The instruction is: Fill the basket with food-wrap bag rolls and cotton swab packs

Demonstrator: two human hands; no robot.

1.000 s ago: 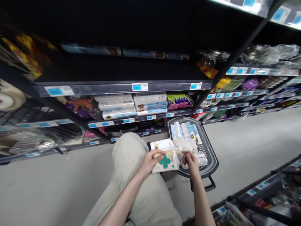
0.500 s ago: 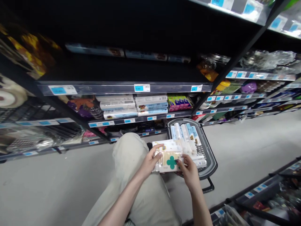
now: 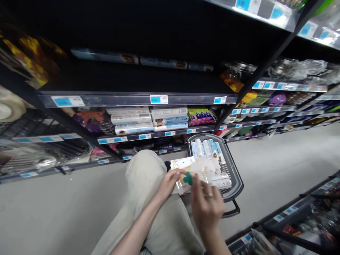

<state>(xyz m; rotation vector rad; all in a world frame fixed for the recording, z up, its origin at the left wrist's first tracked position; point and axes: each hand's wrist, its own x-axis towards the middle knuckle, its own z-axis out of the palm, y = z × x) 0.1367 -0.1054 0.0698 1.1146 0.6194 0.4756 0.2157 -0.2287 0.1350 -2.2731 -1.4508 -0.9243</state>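
Observation:
My left hand [image 3: 168,183] grips a clear-wrapped packet with a green clover mark [image 3: 187,178] by its left side. Beneath it, a white packet with a yellow print [image 3: 183,162] sticks out at the far edge. My right hand [image 3: 207,203], blurred by motion, is at the right side of the clover packet, fingertips close to the green mark. Whether those fingers pinch the wrap is unclear. Just beyond both hands a grey basket [image 3: 237,173] holds several white and blue plastic-wrapped rolls [image 3: 207,148].
Ahead stands a black shelf [image 3: 132,98] with price tags. On a lower level lie stacked white rolls [image 3: 132,128] beside green and pink boxes [image 3: 200,116]. My bent knee [image 3: 146,170] is left of the basket. Another shelf [image 3: 289,212] runs along the lower right.
My right hand has lifted from the packet's lower right corner toward me and now blurs. The clover packet has tilted, and the white packet behind it has shifted.

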